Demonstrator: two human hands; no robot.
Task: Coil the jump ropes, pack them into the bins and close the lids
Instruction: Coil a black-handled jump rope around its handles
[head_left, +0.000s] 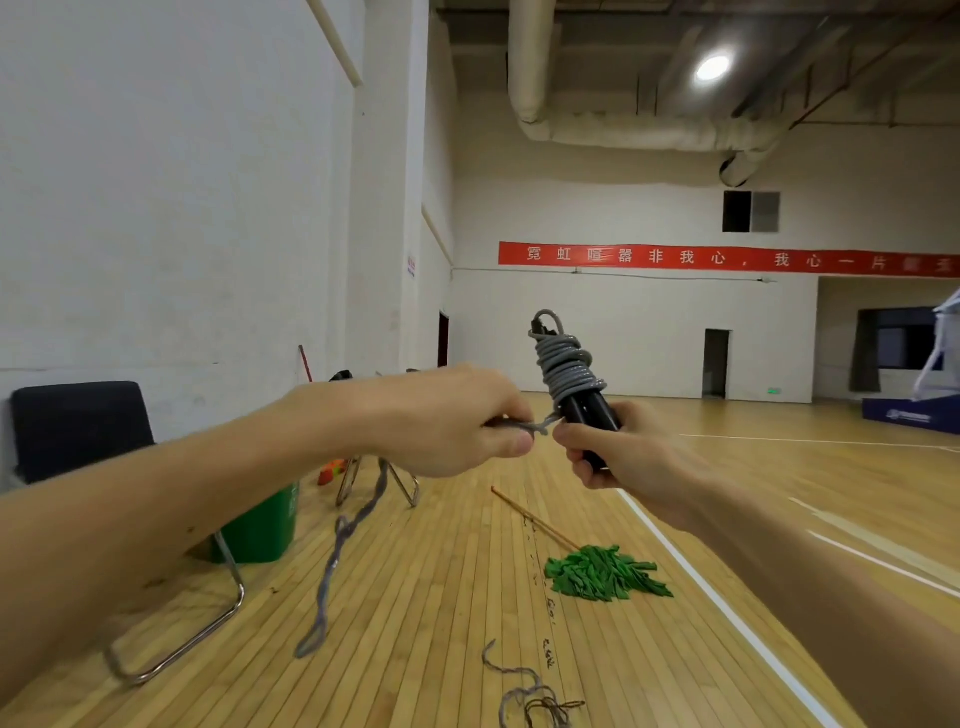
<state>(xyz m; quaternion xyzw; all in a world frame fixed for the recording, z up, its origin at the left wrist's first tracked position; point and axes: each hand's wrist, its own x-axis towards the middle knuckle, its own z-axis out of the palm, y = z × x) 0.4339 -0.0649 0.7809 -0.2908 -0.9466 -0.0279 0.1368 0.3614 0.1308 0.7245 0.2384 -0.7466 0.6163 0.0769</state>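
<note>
A jump rope with black handles is held upright in front of me, its grey cord wound in several turns around the two handles. My right hand grips the lower part of the handles. My left hand pinches the loose grey cord just left of the handles, and the slack cord hangs down from it in a blurred loop. Another grey rope lies tangled on the wooden floor near the bottom edge. No bin lid is visible.
A black chair with chrome legs stands at the left wall, a green bin beside it. A green mop with a wooden stick lies on the floor ahead. A folding stand and orange items sit behind the bin.
</note>
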